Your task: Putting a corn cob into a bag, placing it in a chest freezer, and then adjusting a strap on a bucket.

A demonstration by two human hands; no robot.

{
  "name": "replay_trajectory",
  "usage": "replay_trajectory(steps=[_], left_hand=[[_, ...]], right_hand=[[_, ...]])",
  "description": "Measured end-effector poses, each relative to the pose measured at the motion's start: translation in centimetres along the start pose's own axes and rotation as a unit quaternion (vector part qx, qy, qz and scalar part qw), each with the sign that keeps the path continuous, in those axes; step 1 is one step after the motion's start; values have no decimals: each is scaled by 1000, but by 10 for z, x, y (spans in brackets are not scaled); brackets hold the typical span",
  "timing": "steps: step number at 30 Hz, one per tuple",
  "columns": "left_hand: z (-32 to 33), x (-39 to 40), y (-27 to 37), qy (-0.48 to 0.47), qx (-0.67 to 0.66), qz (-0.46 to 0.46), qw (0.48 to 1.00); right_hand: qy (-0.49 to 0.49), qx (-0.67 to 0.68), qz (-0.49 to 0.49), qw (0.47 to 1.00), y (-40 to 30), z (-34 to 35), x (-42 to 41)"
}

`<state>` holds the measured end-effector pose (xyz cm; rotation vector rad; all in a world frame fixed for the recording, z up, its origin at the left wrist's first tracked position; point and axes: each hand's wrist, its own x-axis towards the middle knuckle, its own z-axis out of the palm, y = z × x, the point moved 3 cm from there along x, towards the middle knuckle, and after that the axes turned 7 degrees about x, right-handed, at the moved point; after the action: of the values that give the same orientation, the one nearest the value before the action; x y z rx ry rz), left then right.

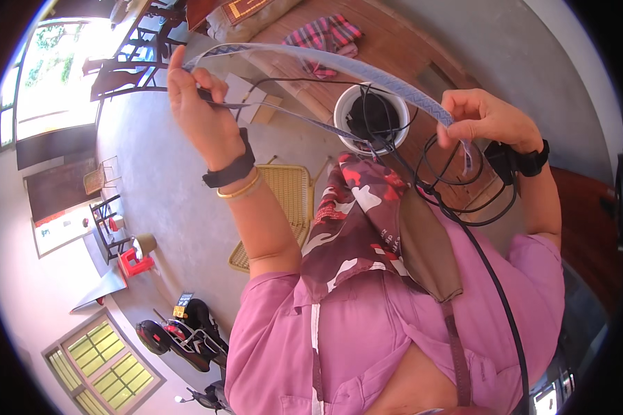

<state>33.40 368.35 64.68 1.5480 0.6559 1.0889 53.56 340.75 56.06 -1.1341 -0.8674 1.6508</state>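
Observation:
A long blue-grey patterned fabric strap (pixel 342 65) arches between my raised hands. My left hand (pixel 192 98) grips its left part, the index finger pointing up; a thinner stretch runs from that hand down towards the bucket. My right hand (pixel 485 116) pinches the strap between thumb and fingers, and a short end dangles below. Between the hands, lower down, stands a white bucket (pixel 341 116) with dark contents that I cannot identify. A black cable (pixel 498 290) loops below my right hand and runs down over my camouflage-patterned apron (pixel 353 218).
A woven chair (pixel 285 197) stands by my left forearm. A wooden platform (pixel 415 46) carries a plaid cloth (pixel 324 36). An open cardboard box (pixel 254 101) lies beyond my left wrist. Further left are dark wooden chairs (pixel 119 80), a red stool (pixel 135 263) and a motorcycle (pixel 187 337).

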Motion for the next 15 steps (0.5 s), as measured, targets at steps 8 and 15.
replay_trajectory(steps=[8, 15], left_hand=[[-1, -21, -4, -121, 4, -52, 991], [13, -37, 3, -279, 249, -69, 925]], right_hand=[[139, 35, -24, 989, 16, -32, 7], [198, -21, -39, 979, 6, -56, 19]])
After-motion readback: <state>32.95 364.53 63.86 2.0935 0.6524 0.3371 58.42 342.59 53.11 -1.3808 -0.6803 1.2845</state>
